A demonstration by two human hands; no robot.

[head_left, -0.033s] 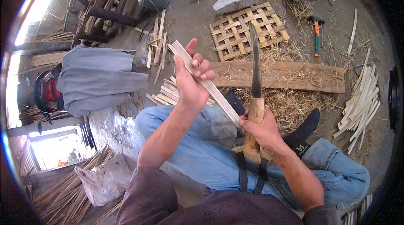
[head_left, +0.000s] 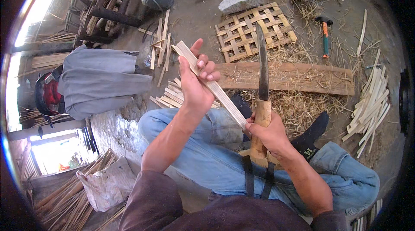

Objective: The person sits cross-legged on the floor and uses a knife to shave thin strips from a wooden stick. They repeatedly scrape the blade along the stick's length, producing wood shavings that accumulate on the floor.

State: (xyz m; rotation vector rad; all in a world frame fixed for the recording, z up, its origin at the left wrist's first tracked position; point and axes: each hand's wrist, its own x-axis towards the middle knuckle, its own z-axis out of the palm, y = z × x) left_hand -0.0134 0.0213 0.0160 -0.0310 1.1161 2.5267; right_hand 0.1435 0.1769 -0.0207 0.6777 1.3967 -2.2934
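My left hand [head_left: 195,85] is closed around a pale, flat bamboo strip [head_left: 228,101], held slanting in front of me above my knees. The strip's lower end reaches down to my right hand [head_left: 269,135]. That hand grips the wooden handle [head_left: 262,113] of a long knife. Its dark blade [head_left: 263,64] points straight up and away from me. The strip's lower end meets the knife at the handle, right by my right thumb. I sit in blue jeans, with a black sock [head_left: 312,136] showing.
A wooden plank [head_left: 302,77] lies across straw-like shavings [head_left: 298,106]. Beyond it are a woven bamboo lattice [head_left: 255,30], a stone [head_left: 240,0] and a hammer [head_left: 325,36]. Cut strips [head_left: 371,106] are piled at the right, more strips [head_left: 170,95] under my left hand, and a grey cloth [head_left: 101,80] at the left.
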